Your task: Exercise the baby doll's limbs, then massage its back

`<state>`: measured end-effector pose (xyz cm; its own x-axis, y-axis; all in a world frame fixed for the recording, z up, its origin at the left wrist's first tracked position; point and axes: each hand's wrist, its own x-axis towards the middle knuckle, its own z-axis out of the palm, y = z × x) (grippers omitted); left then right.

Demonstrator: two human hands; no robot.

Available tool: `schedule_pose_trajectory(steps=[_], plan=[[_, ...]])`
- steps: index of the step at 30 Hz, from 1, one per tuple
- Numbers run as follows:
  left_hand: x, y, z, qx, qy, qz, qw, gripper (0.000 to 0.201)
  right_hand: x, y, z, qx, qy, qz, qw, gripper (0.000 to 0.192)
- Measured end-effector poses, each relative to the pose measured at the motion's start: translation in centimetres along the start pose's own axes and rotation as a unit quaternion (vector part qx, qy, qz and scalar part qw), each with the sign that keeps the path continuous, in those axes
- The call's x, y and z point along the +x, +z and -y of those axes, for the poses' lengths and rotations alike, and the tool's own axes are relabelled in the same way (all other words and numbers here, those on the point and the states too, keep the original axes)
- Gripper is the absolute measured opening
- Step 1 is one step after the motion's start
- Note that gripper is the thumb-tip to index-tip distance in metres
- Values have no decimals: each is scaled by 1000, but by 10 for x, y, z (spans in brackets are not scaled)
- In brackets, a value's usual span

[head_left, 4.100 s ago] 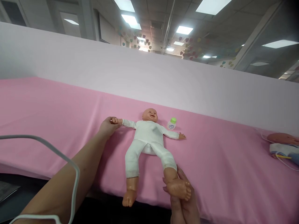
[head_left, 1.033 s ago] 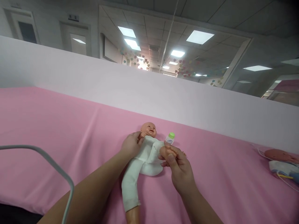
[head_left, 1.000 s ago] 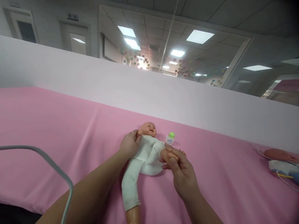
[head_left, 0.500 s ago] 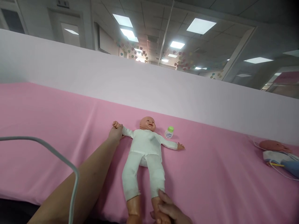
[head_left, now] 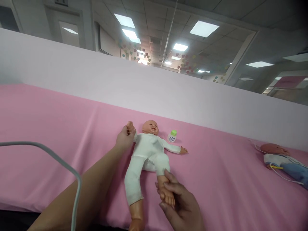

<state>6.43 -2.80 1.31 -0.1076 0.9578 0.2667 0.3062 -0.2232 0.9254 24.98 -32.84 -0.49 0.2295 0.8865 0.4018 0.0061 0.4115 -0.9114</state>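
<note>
A baby doll [head_left: 149, 146] in white long-sleeved top and trousers lies face up on the pink sheet [head_left: 223, 179], its head toward the white wall. My left hand [head_left: 124, 138] is closed around the doll's arm just below its hand, on the left side. At the lower middle, my right hand [head_left: 183, 202] grips the doll's lower leg and foot on the right side, and that knee is bent upward. The doll's other leg lies straight, and its right-side arm stretches out on the sheet.
A small clear bottle with a green cap [head_left: 172, 136] stands beside the doll's head. At the far right lies another doll [head_left: 286, 162] with thin tubing and blue clothing. A grey cable [head_left: 57, 157] arcs across the left foreground. A low white wall [head_left: 154, 86] runs along the back.
My right hand has pushed the doll's leg up toward its body, bending the knee. My left hand has raised the doll's arm, bringing it nearer the head.
</note>
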Motion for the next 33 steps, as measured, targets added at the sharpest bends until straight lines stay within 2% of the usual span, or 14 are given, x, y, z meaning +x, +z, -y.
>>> schedule_pose_trajectory(steps=[2, 5, 7, 11, 15, 19, 24, 26, 29, 33], plan=[[-12, 2, -11, 47, 78, 51, 995, 36, 19, 1, 2, -54, -57, 18, 997, 30], [-28, 8, -24, 126, 182, 126, 967, 35, 46, 2, 3, -100, -58, 27, 993, 31], [-35, 13, -28, 166, 233, 156, 946, 37, 60, 3, 3, -99, -43, 20, 994, 32], [-39, 18, -30, 215, 269, 190, 919, 37, 80, 8, -1, -102, -19, 10, 995, 32], [-38, 19, -30, 233, 297, 215, 900, 35, 90, 15, -8, -161, -27, 29, 986, 27], [-37, 22, -28, 250, 284, 199, 904, 39, 90, 17, -11, -226, -64, 37, 971, 29], [-37, 20, -32, 213, 250, 187, 926, 35, 81, 12, -9, -196, -71, 3, 978, 63], [-37, 15, -35, 171, 211, 195, 942, 34, 75, 9, -6, -187, -86, -11, 979, 67], [-33, 8, -35, 80, 119, 209, 967, 35, 57, 7, -1, -201, -120, -30, 972, 72], [-25, 0, -27, -11, 22, 186, 982, 41, 18, 6, -3, -260, -129, -56, 955, 60]])
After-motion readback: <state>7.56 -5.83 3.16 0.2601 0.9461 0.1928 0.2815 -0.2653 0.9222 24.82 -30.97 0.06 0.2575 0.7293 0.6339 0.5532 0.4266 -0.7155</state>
